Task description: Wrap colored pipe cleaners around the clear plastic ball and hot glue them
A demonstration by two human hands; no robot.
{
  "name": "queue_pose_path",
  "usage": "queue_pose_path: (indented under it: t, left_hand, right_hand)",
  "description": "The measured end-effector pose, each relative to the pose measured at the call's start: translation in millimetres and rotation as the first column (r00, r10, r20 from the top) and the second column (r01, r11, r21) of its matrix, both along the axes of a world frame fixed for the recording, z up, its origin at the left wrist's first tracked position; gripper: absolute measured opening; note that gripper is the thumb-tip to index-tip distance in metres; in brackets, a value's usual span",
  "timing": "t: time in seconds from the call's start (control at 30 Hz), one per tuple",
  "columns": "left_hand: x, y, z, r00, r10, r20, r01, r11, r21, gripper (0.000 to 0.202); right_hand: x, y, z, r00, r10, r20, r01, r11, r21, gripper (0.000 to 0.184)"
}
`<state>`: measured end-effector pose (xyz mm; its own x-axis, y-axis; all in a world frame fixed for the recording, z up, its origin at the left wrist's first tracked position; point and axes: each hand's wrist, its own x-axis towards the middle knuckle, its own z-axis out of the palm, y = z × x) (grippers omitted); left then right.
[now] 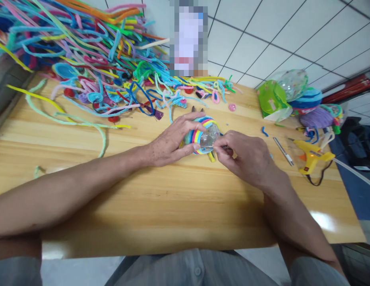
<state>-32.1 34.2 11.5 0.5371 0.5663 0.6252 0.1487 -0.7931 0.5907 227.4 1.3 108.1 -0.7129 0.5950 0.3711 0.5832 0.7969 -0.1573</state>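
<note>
My left hand [173,141] grips a clear ball wrapped in rainbow-coloured pipe cleaners [202,135], held just above the wooden table [173,198] near its middle. My right hand [244,157] touches the ball's lower right side, its fingertips pinched on a thin end of a pipe cleaner or a small tool; which one I cannot tell. A short yellow piece [211,157] sticks out under the ball.
A big heap of loose coloured pipe cleaners [92,59] covers the far left of the table. At the right lie a yellow glue gun [311,155], a thin pen-like tool [283,151], a green bag [271,101], and finished wrapped balls [307,99]. White tiled floor lies beyond.
</note>
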Motion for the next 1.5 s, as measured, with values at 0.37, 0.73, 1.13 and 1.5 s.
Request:
queue_pose_path:
  t: [0.37, 0.73, 1.13, 1.5]
  left_hand:
    - [-1.5, 1.3, -1.1, 1.0, -0.014, -0.005, 0.014, 1.0, -0.013, 0.046]
    - [-1.0, 1.1, 1.2, 1.0, -0.019, -0.01, 0.018, 1.0, -0.013, 0.05]
    - [-1.3, 0.5, -0.1, 1.0, -0.014, -0.018, 0.014, 1.0, -0.014, 0.05]
    - [-1.1, 0.5, 0.0, 1.0, -0.017, -0.012, 0.017, 1.0, -0.008, 0.05]
  right_hand:
    - [-0.9, -0.9, 0.1, 1.0, -0.009, 0.007, 0.009, 1.0, 0.002, 0.019]
    - [-0.5, -0.2, -0.7, 1.0, -0.016, 0.013, 0.016, 1.0, -0.009, 0.019]
    - [-4.3, -1.6, -1.0, 0.998, -0.025, -0.051, 0.027, 0.999, 0.044, 0.016]
    - [-6.3, -1.1, -6.5, 0.999, -0.013, -0.053, 0.017, 0.997, 0.078, 0.017]
